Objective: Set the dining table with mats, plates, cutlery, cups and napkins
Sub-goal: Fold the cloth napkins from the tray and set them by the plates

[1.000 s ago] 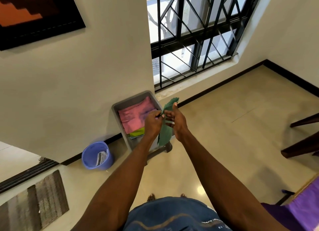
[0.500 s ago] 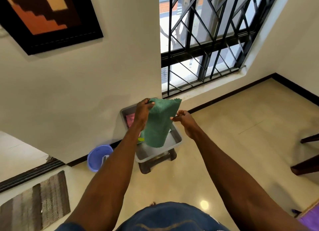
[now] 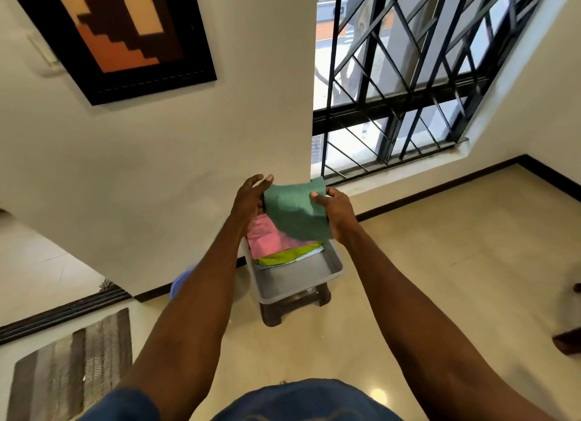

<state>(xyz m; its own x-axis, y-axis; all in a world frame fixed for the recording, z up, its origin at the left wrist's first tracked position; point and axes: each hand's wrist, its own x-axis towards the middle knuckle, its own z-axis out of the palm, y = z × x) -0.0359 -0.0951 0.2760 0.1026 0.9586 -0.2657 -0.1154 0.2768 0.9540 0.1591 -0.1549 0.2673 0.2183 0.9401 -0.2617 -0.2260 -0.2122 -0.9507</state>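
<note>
A green napkin (image 3: pixel 297 211) hangs in the air above a grey tray (image 3: pixel 301 279). My right hand (image 3: pixel 334 214) pinches the napkin's right edge, thumb on its front. At the napkin's left edge is my left hand (image 3: pixel 250 197), its fingers stretched out beside and behind the cloth. In the tray lie a pink napkin (image 3: pixel 267 238), a yellow-green napkin (image 3: pixel 286 257) and a white one under them. The near half of the tray is bare.
The tray sits on a dark low stool (image 3: pixel 295 307) against a cream wall. A blue bucket (image 3: pixel 179 282) stands left of it, mostly behind my arm. A striped floor mat (image 3: pixel 72 357) lies at lower left. Dark chair legs (image 3: pixel 569 342) show at the right edge.
The green napkin has gone from bunched between both hands to spread flat and raised. My right hand has taken hold of its right edge, and my left fingers have loosened.
</note>
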